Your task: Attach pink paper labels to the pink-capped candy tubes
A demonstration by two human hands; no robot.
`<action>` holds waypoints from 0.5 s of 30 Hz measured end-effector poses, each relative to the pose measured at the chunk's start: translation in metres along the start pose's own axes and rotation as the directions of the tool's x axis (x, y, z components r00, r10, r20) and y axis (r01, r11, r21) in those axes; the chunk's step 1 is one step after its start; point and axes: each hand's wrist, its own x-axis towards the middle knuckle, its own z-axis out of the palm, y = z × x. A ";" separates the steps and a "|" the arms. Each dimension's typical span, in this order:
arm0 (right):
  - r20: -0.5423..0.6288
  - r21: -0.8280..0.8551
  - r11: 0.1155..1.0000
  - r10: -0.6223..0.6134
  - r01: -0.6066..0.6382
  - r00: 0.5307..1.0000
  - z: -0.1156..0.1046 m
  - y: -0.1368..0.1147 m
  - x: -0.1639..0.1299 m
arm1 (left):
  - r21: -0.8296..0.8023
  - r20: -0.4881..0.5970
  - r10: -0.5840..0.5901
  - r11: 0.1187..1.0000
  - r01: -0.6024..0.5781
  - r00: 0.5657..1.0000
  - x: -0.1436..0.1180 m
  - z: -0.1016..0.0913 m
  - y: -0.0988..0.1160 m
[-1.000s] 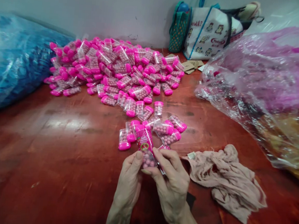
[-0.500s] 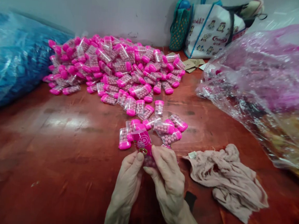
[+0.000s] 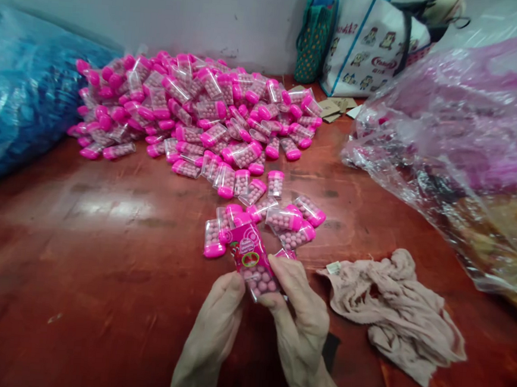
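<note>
In the head view, my right hand (image 3: 300, 316) pinches a small clear candy container (image 3: 258, 279) by its right side, thumb near the lower end. Pink candy balls show in its lower part, and a printed magenta label (image 3: 246, 244) covers the upper part. At the container's lower left edge is my left hand (image 3: 216, 315), closed, its thumb against the edge; its fingertips are partly hidden. Just beyond lie several candy containers (image 3: 284, 219) with pink caps, a few close to the held one. Farther back is a large heap of the same containers (image 3: 211, 109).
A crumpled beige cloth (image 3: 395, 311) lies right of my hands. A blue-filled plastic bag (image 3: 28, 98) stands left, a clear and pink plastic bag (image 3: 461, 126) right. By the wall are a white printed bag (image 3: 370, 50), a green dotted pouch (image 3: 314, 43) and cardboard pieces (image 3: 332, 108).
The held container has turned so its label faces me and its candy balls show. My left hand has drawn back slightly down and left; my right has shifted a little down and right.
</note>
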 end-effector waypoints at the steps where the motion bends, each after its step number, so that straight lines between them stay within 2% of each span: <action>1: -0.016 0.023 0.999 0.038 -0.037 0.999 0.001 0.000 -0.001 | 0.013 -0.002 0.023 1.000 -0.023 1.000 0.001 0.000 0.001; 3: -0.034 0.051 0.994 0.102 -0.100 0.994 0.002 0.001 -0.001 | 0.051 -0.046 0.101 0.994 -0.099 0.994 0.004 0.002 0.003; 6: 0.030 0.070 0.985 0.156 -0.157 0.987 0.004 0.001 -0.001 | 0.063 -0.157 0.215 0.976 -0.208 0.964 0.008 0.005 0.004; 10: 0.062 0.140 0.950 0.273 -0.279 0.960 0.009 0.000 -0.003 | -0.061 -0.191 0.153 0.984 -0.168 0.970 0.010 0.010 0.005; 15: 0.121 0.280 0.840 0.449 -0.465 0.885 0.016 0.001 -0.008 | -0.140 -0.178 0.096 0.983 -0.122 0.979 0.009 0.010 0.004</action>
